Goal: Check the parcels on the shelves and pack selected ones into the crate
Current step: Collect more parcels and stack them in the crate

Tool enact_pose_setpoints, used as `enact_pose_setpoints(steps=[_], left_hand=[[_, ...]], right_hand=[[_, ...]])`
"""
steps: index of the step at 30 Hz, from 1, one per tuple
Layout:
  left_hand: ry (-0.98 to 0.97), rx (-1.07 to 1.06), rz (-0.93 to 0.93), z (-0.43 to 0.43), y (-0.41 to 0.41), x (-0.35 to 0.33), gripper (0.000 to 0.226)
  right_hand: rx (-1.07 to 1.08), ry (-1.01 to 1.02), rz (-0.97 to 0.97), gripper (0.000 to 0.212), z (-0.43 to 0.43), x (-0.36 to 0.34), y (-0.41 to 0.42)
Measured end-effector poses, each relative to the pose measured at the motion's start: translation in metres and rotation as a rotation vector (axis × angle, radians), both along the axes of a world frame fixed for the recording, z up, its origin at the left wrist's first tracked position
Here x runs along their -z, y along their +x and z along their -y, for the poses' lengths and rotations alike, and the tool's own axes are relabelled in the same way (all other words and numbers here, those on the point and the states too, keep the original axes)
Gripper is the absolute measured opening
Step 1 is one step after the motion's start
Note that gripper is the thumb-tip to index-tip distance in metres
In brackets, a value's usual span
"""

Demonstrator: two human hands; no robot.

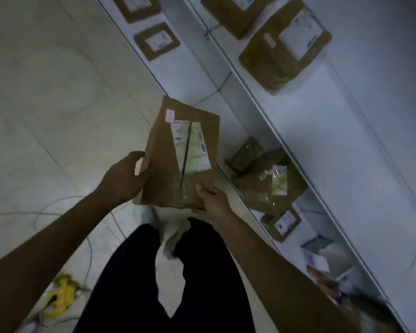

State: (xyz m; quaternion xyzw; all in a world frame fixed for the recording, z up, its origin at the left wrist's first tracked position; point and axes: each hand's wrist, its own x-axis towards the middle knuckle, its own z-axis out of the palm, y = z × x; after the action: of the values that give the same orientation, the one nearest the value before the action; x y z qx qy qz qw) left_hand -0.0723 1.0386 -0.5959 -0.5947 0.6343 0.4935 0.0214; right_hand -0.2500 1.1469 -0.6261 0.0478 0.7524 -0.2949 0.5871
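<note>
You have the parcel (178, 164) up in front of you, above the floor and just left of the shelves (262, 116), with its label (190, 145) facing you. Your left hand (123, 179) grips the left edge, fingers (141, 170) curled round it. Your right hand (211, 200) pinches the lower right corner, thumb on top.

This looks like the checking step. Tilt the parcel flat toward your eyes so the crease through the label hides no print, and read the small pink sticker (170, 115) too. Hold it by the edges, clear of the label. The light is dim, so read slowly.

The crate is not in view. Find it before you turn, and mind the cables (46, 210) on the floor.
</note>
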Motion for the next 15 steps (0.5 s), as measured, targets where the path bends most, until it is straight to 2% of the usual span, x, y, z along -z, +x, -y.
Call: enact_pose_setpoints(steps=[1, 4, 7, 9, 12, 15], left_hand=[[0.009, 0.039, 0.03, 0.0, -0.007, 0.011, 0.048], [0.016, 0.177, 0.005, 0.0, -0.04, 0.045, 0.066], [-0.065, 0.278, -0.084, 0.003, -0.073, 0.094, 0.056], [-0.088, 0.236, -0.076, 0.004, -0.089, 0.134, 0.051], [-0.071, 0.19, -0.031, 0.007, -0.107, 0.19, 0.055], [-0.062, 0.208, -0.011, 0.012, -0.12, 0.232, 0.059]], right_hand=[[0.066, 0.026, 0.03, 0.04, 0.004, 0.018, -0.009], [0.173, 0.1, 0.039, 0.033, 0.022, 0.075, -0.039], [0.205, 0.117, 0.025, 0.026, 0.054, 0.14, -0.069], [0.251, 0.08, 0.025, 0.033, 0.078, 0.187, -0.09], [0.347, 0.023, 0.017, 0.03, 0.113, 0.243, -0.117], [0.347, -0.006, 0.021, 0.035, 0.145, 0.279, -0.135]])
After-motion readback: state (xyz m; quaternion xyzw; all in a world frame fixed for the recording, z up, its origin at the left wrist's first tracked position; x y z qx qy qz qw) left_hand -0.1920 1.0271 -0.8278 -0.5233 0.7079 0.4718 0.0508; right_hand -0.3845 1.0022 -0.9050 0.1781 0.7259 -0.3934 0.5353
